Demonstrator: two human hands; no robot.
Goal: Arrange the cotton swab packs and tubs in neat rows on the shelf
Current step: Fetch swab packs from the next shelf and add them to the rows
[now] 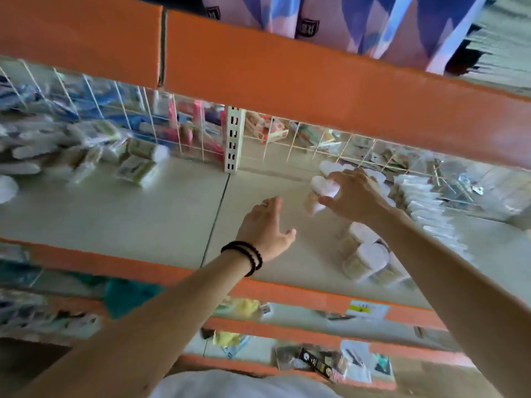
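The right hand (352,193) grips a heart-lidded tub (320,193) above the cream shelf (129,214), while the left hand (265,228) hovers beside it with fingers spread and holds nothing. More heart-lidded tubs (366,254) stand near the shelf's orange front edge (301,294); blurred packs (138,168) lie far left.

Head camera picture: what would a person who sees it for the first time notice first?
First, the two bare arms reaching onto the pale shelf: the right hand grips a white-lidded tub near the back wire grid, while the left hand, with black bands at its wrist, hovers open beside it. Next, the wide orange shelf edges above and below, and more tubs standing at the front right.
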